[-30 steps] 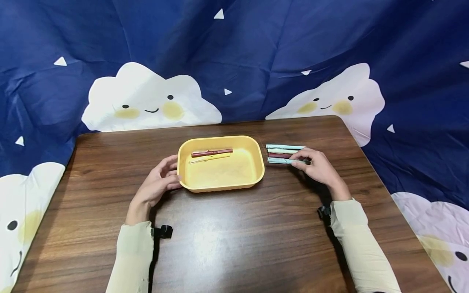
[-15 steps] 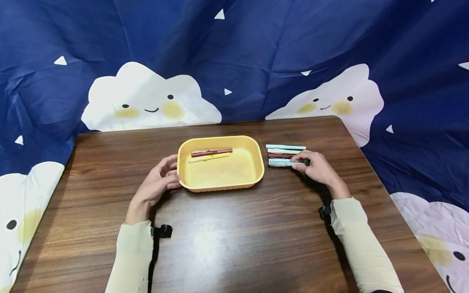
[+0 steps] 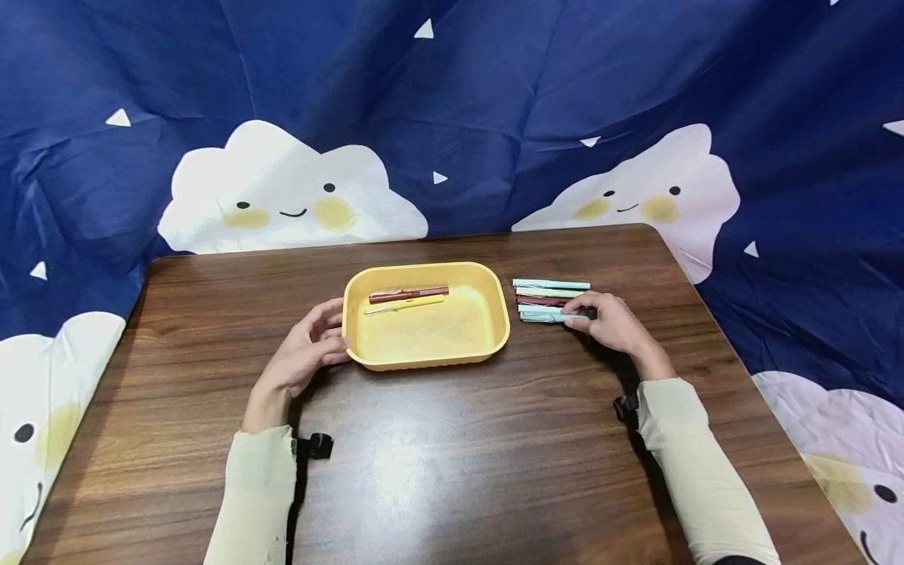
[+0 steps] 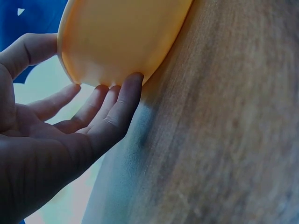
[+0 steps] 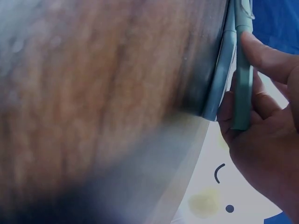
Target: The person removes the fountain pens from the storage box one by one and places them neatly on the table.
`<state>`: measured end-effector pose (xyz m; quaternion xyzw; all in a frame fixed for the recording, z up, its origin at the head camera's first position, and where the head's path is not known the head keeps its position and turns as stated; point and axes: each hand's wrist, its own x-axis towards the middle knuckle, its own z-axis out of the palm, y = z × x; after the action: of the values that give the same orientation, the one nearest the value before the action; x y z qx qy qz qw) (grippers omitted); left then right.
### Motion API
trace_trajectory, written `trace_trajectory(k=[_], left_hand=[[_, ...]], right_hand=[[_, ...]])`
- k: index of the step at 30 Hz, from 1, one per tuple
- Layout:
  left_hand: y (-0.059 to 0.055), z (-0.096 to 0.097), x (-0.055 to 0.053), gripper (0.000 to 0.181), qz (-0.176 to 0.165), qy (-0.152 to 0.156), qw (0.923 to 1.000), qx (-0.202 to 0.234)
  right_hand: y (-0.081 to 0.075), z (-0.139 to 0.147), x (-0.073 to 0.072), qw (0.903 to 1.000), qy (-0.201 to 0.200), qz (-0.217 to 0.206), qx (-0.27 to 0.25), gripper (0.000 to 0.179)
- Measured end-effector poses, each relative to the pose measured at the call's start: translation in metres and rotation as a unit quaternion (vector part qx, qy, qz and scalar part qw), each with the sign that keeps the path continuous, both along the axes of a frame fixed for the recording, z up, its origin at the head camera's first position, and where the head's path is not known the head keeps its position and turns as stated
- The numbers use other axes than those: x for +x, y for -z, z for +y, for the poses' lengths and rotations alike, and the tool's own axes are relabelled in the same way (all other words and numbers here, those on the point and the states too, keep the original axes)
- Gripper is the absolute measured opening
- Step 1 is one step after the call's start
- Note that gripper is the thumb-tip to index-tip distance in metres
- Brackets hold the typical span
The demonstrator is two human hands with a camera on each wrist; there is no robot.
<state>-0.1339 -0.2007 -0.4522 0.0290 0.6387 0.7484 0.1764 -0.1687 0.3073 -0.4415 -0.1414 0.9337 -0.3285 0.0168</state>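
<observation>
My left hand (image 3: 305,349) holds the left end of a yellow tray (image 3: 431,364). In the left wrist view the thumb is at the tray's rim, while the fingertips (image 4: 135,81) rest against its outer wall. Inside the tray lie a dark red pen (image 3: 410,294) and a yellow pen (image 3: 413,303). Right of it, my right hand (image 3: 610,322) pinches a light blue pen (image 5: 243,79) between thumb and fingers, at the near side of a row of pens. Another light blue pen (image 5: 222,77) lies close beside it.
Behind the held pen, the row also has a dark red pen (image 3: 540,300), a pale pen (image 3: 540,292) and a mint green pen (image 3: 551,284). The brown wooden table (image 3: 452,447) ends at a blue curtain (image 3: 466,102) with white clouds.
My right hand has drawn the light blue pen slightly toward me, so the other light blue pen now shows behind it. The left hand and tray have stayed in place.
</observation>
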Motion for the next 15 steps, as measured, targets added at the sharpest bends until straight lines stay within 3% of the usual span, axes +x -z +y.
trace_trajectory(k=[15], left_hand=[[0.0004, -0.0012, 0.0001, 0.073, 0.002, 0.000, 1.0000, -0.009]], right_hand=[[-0.0007, -0.0055, -0.0054, 0.9987, 0.016, -0.024, 0.042, 0.010]])
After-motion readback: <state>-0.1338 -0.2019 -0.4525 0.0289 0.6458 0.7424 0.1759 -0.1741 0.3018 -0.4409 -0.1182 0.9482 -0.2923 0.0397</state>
